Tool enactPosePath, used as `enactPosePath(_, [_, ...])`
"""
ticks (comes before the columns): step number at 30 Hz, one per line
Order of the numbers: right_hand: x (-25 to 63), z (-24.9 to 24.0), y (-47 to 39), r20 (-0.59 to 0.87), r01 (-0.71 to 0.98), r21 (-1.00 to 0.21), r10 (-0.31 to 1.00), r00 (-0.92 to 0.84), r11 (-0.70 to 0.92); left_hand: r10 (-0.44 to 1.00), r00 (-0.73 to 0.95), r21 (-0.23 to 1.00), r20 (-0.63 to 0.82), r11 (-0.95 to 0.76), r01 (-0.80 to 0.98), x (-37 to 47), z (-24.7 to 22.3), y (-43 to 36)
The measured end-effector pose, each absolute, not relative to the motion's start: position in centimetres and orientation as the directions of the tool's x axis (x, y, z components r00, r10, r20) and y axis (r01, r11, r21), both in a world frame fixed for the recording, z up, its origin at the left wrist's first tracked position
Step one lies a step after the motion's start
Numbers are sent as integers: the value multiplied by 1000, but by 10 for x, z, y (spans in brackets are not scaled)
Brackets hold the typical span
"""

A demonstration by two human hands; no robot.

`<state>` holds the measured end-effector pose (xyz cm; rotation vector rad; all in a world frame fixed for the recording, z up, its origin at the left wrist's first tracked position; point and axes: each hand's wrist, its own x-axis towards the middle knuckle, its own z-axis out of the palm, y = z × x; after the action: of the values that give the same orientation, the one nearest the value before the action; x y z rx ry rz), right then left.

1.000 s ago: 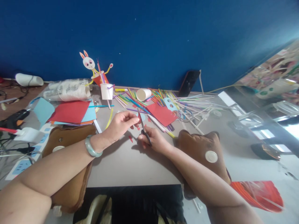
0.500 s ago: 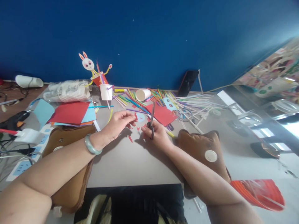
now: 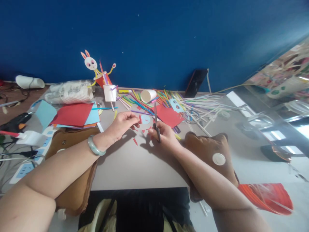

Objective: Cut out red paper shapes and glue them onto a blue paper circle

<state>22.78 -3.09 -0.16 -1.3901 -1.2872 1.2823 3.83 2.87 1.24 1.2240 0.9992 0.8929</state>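
My left hand (image 3: 124, 126) pinches a small piece of red paper (image 3: 140, 118) between thumb and fingertips, above the table. A jade-coloured bangle circles that wrist. My right hand (image 3: 165, 136) is closed around the dark handles of a pair of scissors (image 3: 155, 117), whose blades point up and away from me, apart from the paper piece. Beneath and between the hands lie red paper scraps (image 3: 135, 141) and a light blue paper cutout (image 3: 146, 119). Beyond the scissors rests a larger sheet of red paper (image 3: 169, 115).
Colourful sticks (image 3: 193, 104) spread along the wall with a paper cup (image 3: 148, 95) lying among them. A rabbit figure (image 3: 90, 63) stands behind a white cup (image 3: 110, 93). Brown cushions (image 3: 207, 154) flank my forearms. A power strip (image 3: 24, 170) with cables lies at left.
The scissors have tilted slightly and their blades lean a little more to the left. My left hand stays nearly in place, still pinching the red paper piece.
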Motion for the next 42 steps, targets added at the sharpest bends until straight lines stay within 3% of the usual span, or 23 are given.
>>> enactPosePath(5, [229,2,-31,-30,121,-992,996,80,-40,928,359,992,-97,121,-43,37,13,28])
enactPosePath(10, [229,2,-32,-32,144,-989,997,74,-42,933,354,992,-64,98,-80,37,12,28])
enactPosePath(15, [229,-4,-30,-62,119,-991,998,-3,-61,927,368,990,-77,115,-82,37,12,28])
enactPosePath(26, [228,-1,-31,-179,230,-964,965,-194,-133,913,384,986,-139,166,-36,39,18,25])
enactPosePath(35, [235,-6,-30,-260,320,-936,903,-341,-148,909,413,999,-54,52,17,37,19,25])
enactPosePath(42, [234,-4,-32,-254,313,-939,898,-360,-141,897,442,998,-4,-25,59,36,19,24])
